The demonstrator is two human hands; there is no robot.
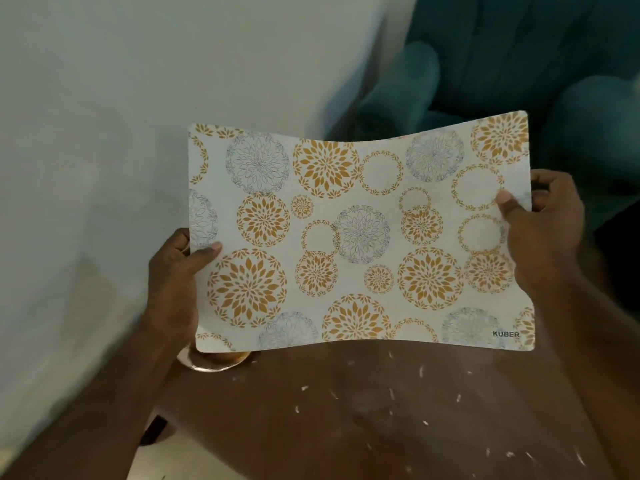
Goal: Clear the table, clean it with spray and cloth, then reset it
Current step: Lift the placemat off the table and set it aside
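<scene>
Placemat point(360, 233) held up clear of the brown surface point(363, 410), left hand point(175, 271) and right hand point(547, 223) each pinching a short edge. White crumbs scattered below, copper-toned dish point(211, 362) still there: clearing underway, wiping and resetting apparently ahead.

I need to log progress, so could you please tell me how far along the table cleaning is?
Early stage, by the look of it. Done: the patterned placemat is lifted off the brown table. In hand: the left hand and right hand grip its short edges, holding it in the air. Left: white crumbs are scattered over the tabletop, a copper-coloured dish peeks out under the mat, and no spray or cloth is visible.
</scene>
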